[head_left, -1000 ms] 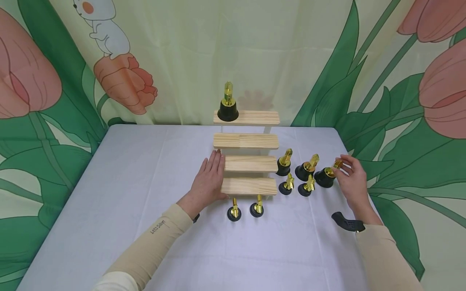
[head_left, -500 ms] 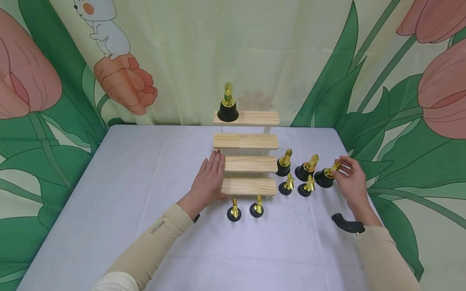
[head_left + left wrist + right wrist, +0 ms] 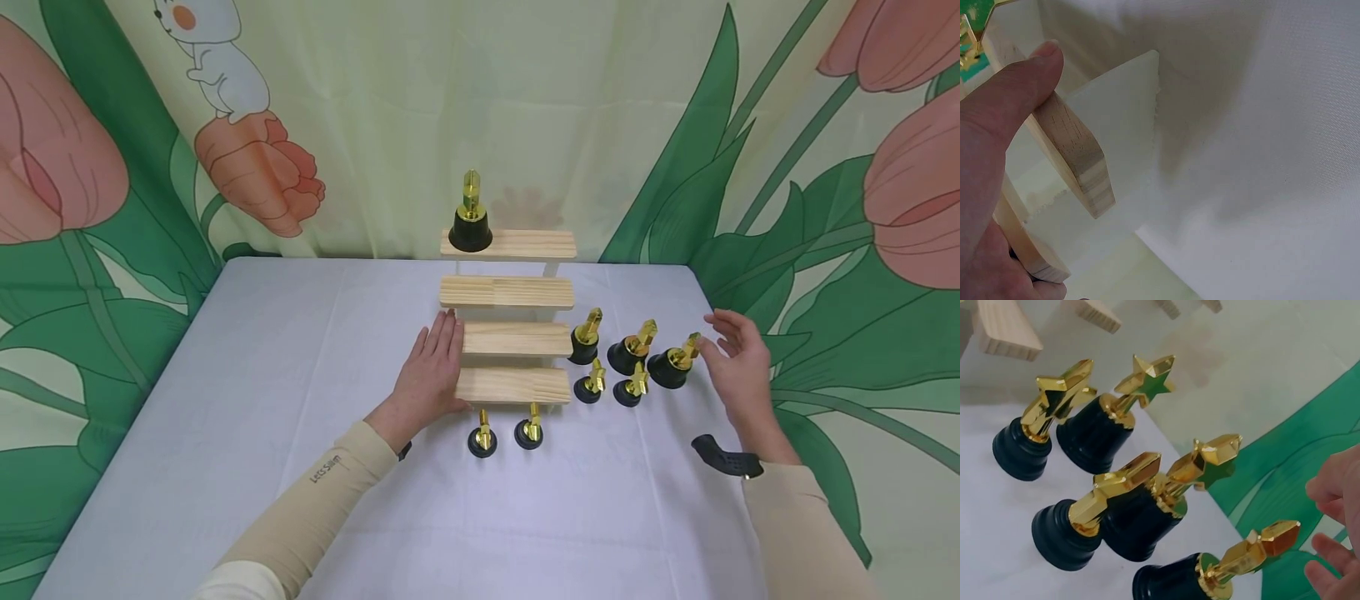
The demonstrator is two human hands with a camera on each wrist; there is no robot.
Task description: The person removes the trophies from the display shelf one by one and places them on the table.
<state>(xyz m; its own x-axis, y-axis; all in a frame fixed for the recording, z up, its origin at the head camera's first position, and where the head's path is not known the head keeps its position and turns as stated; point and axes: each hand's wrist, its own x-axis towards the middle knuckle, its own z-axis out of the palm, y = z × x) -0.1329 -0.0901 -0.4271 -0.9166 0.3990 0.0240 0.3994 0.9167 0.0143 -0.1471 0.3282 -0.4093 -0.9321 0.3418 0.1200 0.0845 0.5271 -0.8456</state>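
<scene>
My left hand [image 3: 429,367] lies along the left side of a stepped wooden display stand [image 3: 517,340], its fingers straight. In the left wrist view, the thumb rests on the end of a wooden board [image 3: 1075,144]. My right hand [image 3: 738,367] hovers beside the rightmost star trophy [image 3: 667,368], holding nothing, thumb and fingers apart. The right wrist view shows the fingers [image 3: 1329,550] off to the right of that gold star on its black base. More star trophies [image 3: 627,355] stand right of the stand. Another trophy [image 3: 470,229] tops the stand at its left end.
Two small trophies, one on the left [image 3: 482,437] and one on the right [image 3: 529,430], stand before the stand's lowest step. A white cloth [image 3: 225,433] covers the table. A printed curtain [image 3: 375,125] with tulips hangs behind it.
My right hand has let go of the rightmost trophy's star and drawn slightly to the right, fingers spreading. The trophy stays standing in place. My left hand has not moved.
</scene>
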